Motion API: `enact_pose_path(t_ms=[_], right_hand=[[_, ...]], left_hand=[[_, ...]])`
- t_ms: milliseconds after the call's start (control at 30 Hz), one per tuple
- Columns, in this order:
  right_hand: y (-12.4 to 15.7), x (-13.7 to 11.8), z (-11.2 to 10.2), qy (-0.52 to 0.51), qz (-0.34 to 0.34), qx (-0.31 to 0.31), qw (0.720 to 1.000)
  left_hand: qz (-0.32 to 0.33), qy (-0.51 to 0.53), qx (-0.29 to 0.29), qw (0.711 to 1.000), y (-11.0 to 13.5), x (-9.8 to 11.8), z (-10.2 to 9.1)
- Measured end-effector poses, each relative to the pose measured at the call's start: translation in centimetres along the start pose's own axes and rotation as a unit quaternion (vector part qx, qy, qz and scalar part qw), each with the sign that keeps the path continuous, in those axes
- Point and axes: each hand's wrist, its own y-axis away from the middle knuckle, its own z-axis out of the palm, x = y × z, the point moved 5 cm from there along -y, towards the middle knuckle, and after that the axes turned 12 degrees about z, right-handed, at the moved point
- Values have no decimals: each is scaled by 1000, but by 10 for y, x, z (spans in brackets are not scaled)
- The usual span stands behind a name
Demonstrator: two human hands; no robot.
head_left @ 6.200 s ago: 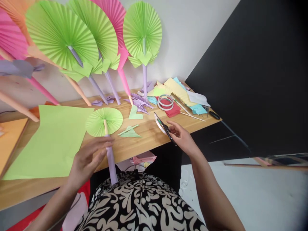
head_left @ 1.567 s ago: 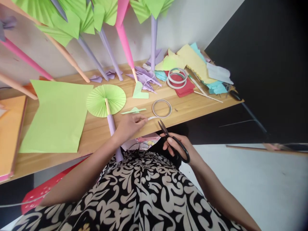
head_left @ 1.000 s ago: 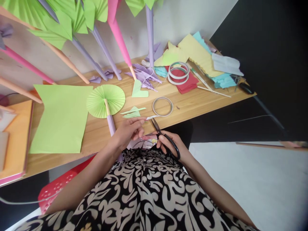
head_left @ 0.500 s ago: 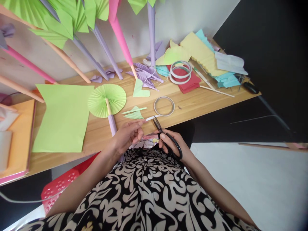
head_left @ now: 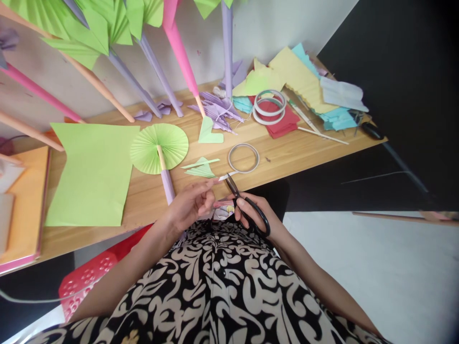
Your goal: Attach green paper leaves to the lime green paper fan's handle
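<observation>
My left hand (head_left: 192, 203) pinches the loose end of a white strip of tape (head_left: 226, 176) near the table's front edge. The strip runs to a tape roll (head_left: 244, 158) lying on the wood. My right hand (head_left: 258, 210) is closed round black-handled scissors (head_left: 253, 210), whose blades meet the strip between my fingertips and the roll. Beside my left hand lies a round green pleated paper fan (head_left: 159, 148) on a stick with a purple paper sleeve (head_left: 167, 185). Small green paper scraps (head_left: 201, 168) sit just beyond my left fingers.
A large green paper sheet (head_left: 93, 177) lies at left by an orange board (head_left: 27, 200). Purple, pink and orange paper-wrapped sticks (head_left: 182, 57) lean on the wall. More tape rolls (head_left: 268, 107), red paper (head_left: 283, 125) and yellow scraps (head_left: 301, 79) are piled at right. A red stool (head_left: 89, 277) stands below.
The scissor blades have shifted slightly left along the tape, nearer to my left fingertips. My left hand still pinches the strip, and the view has moved a little.
</observation>
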Motion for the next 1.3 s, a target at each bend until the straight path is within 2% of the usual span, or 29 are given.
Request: enact_pose_path(t_ms=[133,667,767,867,933,967,1033,1100,1133,1233,1300], right_hand=[[-3,-3,1,6,-3,5,1000],[-6,-3,-4,47,24,42,998],[-7,-5,-11,62,11,69,996],[-7,-14,-27,104,-15,124,987],[-9,-28,-39,189,-42,183,964],[-10,-37,-44,259,-59,214,940],[-13,-56,-50,424,-73,283,857],[-18,-71,-53,534,-71,303,786],[-20,-76,-53,568,-71,300,763],[-17,-87,-49,611,-106,287,730],[-9,-95,-42,587,-157,287,741]], left_hand=[[-12,18,-14,1000,3,-4,-1],[1,10,3,1000,5,-6,-5],[4,16,7,1000,5,-6,-7],[8,10,4,1000,7,-7,-8],[11,6,-2,1000,8,-7,-8],[14,5,-5,1000,8,-7,-8],[23,4,-7,1000,9,-5,-7],[33,4,-1,999,11,-3,-8],[38,5,4,999,12,-1,-9],[55,7,17,998,15,4,-12],[66,4,19,998,17,6,-14]])
